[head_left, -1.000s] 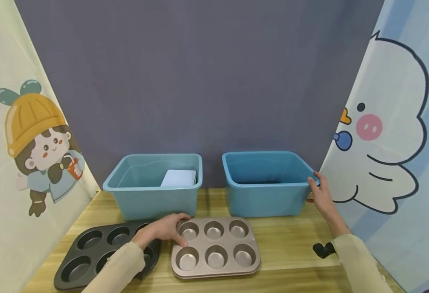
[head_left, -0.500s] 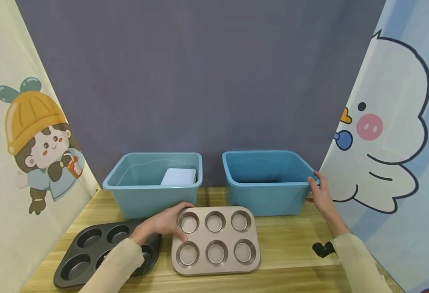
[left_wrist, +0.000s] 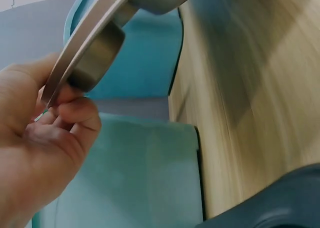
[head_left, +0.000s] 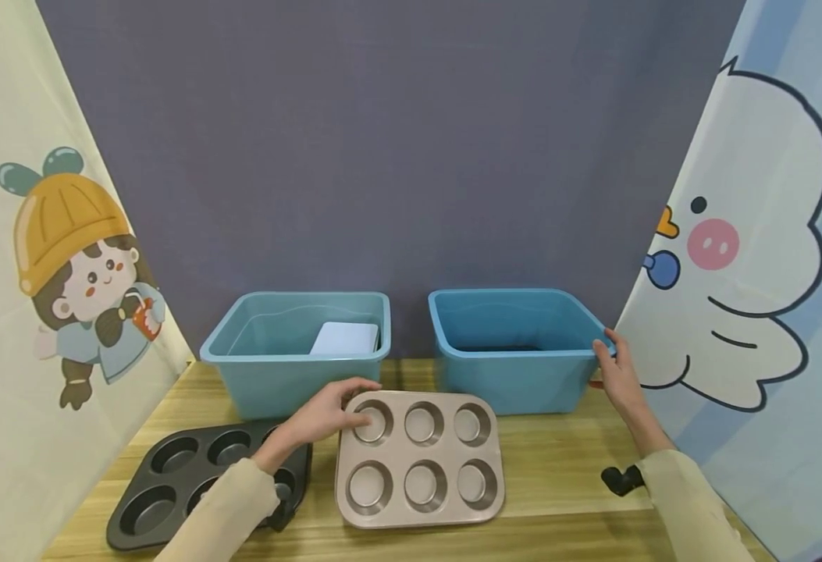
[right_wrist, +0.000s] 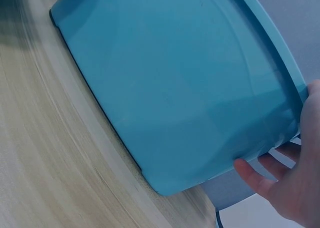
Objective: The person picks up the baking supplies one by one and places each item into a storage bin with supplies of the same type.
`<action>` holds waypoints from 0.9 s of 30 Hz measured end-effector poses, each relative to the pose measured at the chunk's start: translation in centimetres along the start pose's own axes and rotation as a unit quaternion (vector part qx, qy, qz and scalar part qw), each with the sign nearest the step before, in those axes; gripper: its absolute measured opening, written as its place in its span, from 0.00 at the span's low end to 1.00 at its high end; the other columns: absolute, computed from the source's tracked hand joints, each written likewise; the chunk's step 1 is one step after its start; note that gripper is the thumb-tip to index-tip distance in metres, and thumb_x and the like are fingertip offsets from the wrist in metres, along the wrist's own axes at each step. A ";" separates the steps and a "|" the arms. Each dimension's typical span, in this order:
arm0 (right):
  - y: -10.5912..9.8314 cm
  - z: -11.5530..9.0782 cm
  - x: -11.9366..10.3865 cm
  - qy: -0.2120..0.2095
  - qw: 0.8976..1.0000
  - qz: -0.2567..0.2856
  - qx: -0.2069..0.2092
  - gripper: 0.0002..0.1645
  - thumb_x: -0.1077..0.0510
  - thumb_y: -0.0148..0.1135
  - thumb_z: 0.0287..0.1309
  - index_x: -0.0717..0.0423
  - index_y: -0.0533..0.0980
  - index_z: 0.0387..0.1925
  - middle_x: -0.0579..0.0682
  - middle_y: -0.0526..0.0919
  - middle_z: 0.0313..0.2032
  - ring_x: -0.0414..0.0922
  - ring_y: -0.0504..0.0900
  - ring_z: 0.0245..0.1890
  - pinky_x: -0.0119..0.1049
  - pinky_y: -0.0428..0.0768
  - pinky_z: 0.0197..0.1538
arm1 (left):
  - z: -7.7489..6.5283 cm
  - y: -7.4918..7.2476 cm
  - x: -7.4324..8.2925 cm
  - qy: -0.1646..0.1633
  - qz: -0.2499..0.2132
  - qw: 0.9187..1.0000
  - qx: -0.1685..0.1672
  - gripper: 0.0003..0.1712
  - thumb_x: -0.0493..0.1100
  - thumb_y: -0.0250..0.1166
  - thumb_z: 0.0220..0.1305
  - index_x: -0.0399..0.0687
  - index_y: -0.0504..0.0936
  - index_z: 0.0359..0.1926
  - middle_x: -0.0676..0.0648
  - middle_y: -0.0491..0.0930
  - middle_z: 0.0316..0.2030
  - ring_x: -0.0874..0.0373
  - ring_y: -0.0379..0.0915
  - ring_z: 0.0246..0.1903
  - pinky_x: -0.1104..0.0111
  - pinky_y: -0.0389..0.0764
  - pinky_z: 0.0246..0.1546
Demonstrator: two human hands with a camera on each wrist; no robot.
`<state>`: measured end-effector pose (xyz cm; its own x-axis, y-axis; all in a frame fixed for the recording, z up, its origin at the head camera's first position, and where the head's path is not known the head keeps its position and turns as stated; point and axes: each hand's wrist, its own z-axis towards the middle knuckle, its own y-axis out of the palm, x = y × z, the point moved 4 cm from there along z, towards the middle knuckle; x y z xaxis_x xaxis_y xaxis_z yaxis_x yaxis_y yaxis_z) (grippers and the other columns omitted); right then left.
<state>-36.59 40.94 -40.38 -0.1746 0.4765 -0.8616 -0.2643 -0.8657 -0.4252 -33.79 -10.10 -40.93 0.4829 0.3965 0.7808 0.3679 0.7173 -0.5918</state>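
A rose-gold muffin tin (head_left: 420,460) with six-cup rows faces up at front centre, tilted, its far end raised. My left hand (head_left: 326,414) pinches its far left corner, thumb on top; in the left wrist view the tin's edge (left_wrist: 82,42) sits between thumb and curled fingers (left_wrist: 82,115), its cups above the table. At right, my right hand (head_left: 621,378) grips the near right rim corner of a blue plastic bin (head_left: 509,386), thumb over the rim. The right wrist view has fingers (right_wrist: 255,178) along the bin's outer side.
Left of it stands a teal bin (head_left: 298,386) with a white flat-topped item (head_left: 345,338) inside. A dark muffin tin (head_left: 147,511) lies at front left, partly under my left forearm. Behind the bins hangs a grey curtain (head_left: 411,148); printed cloths flank the wooden table (head_left: 558,468).
My left hand has lifted the far side of the rose-gold muffin tin, which now tilts, and shifted slightly right with it. The right hand keeps its grip on the blue bin.
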 end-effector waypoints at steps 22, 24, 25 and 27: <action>0.1 0.2 0.0 0.001 1.000 -0.005 -0.002 0.45 0.35 0.32 0.75 0.52 0.34 0.79 0.72 0.40 0.75 0.71 0.54 0.69 0.43 0.84 0.41 | 1.3 1.8 4.1 0.080 0.044 0.988 0.125 0.15 0.40 0.67 0.64 0.58 0.84 0.51 0.54 0.85 0.48 0.68 0.77 0.36 0.71 0.78 0.38; 0.1 0.3 0.1 0.001 1.000 -0.004 -0.001 0.45 0.35 0.32 0.75 0.52 0.34 0.79 0.72 0.40 0.75 0.72 0.54 0.69 0.39 0.84 0.39 | 1.4 1.9 4.4 0.094 0.038 0.985 0.141 0.15 0.39 0.67 0.64 0.59 0.84 0.51 0.53 0.86 0.47 0.67 0.77 0.35 0.71 0.77 0.37; 0.1 0.3 0.1 0.001 1.000 -0.003 0.001 0.45 0.35 0.33 0.75 0.52 0.34 0.79 0.72 0.40 0.75 0.72 0.54 0.69 0.38 0.84 0.39 | 1.4 2.0 4.6 0.100 0.033 0.983 0.149 0.16 0.39 0.68 0.64 0.60 0.83 0.51 0.54 0.86 0.46 0.66 0.75 0.32 0.72 0.76 0.35; 0.1 0.3 0.1 0.000 1.000 -0.003 0.003 0.45 0.35 0.33 0.75 0.52 0.34 0.79 0.72 0.39 0.75 0.72 0.54 0.69 0.38 0.84 0.39 | 1.6 2.0 4.8 0.112 0.024 0.980 0.166 0.16 0.38 0.68 0.63 0.61 0.83 0.49 0.55 0.86 0.40 0.67 0.70 0.27 0.73 0.73 0.31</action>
<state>-36.94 41.01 -40.42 -0.1724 0.4816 -0.8593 -0.2701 -0.8620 -0.4289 -31.98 -5.79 -38.03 0.6684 0.3254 0.6688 0.0804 0.8624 -0.4998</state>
